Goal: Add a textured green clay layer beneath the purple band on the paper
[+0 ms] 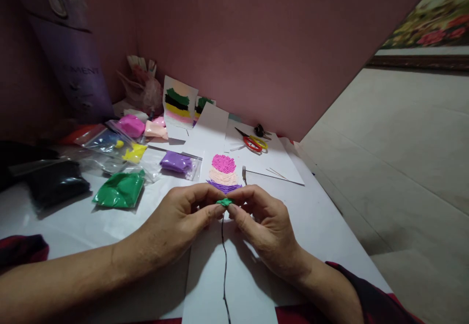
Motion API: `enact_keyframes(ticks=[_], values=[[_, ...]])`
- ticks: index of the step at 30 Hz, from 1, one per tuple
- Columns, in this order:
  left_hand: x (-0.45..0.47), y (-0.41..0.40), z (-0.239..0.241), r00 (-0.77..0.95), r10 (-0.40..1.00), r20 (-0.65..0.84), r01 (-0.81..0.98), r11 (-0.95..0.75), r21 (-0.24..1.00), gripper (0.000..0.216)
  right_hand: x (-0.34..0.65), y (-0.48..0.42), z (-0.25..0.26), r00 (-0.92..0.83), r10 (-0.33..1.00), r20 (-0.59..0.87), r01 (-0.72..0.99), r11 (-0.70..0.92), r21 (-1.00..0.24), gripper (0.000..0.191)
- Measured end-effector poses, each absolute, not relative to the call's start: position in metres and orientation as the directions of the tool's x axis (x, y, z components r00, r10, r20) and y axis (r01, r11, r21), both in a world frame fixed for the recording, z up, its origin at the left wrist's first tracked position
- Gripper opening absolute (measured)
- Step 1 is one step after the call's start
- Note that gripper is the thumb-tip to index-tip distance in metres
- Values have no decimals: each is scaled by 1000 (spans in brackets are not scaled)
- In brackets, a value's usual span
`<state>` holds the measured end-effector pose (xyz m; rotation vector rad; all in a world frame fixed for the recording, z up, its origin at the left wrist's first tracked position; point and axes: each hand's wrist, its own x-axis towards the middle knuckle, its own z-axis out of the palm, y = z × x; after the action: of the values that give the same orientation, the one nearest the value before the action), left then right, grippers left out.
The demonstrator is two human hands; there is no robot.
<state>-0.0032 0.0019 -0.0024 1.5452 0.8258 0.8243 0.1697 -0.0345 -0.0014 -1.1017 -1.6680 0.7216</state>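
Observation:
Between my two hands is a small lump of green modelling clay point(224, 202). My left hand point(190, 211) pinches its left side with thumb and forefinger, and my right hand point(264, 219) pinches its right side the same way. Below the fingertips a thin black line point(224, 260) runs down a white sheet point(205, 275) towards me. Just beyond the hands lie textured patches of clay: pink point(223, 163), peach point(223, 177) and purple point(220, 187). A fork point(244, 173) rests to their right, partly hidden by my right hand.
On the left lie bagged clays: green point(120, 190), black point(54, 184), purple point(176, 162) and yellow point(134, 152). Scissors point(255, 143) and thin sticks point(277, 173) lie on white board at the back right. A card with coloured bands point(178, 106) leans near the pink wall point(256, 35).

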Motion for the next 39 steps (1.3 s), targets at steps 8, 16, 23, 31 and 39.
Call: enact_keyframes(ticks=[8,16,23,31,39], values=[[-4,0,-5,515,855,68,135,-160,978,15,167,-36,-1,-113,899,424,361,434,-825,8],[0,1,-2,426,905,-13,-38,32,999,12,167,-33,0,27,950,311,253,294,-922,5],[1,2,0,474,880,-18,-105,77,992,20,171,-30,-3,-17,968,251,170,250,-953,8],[-2,-1,2,578,815,35,-116,40,992,14,170,-35,-4,-124,957,261,153,279,-948,10],[-3,0,1,522,852,44,41,-77,996,13,169,-34,-2,-122,932,341,234,360,-903,1]])
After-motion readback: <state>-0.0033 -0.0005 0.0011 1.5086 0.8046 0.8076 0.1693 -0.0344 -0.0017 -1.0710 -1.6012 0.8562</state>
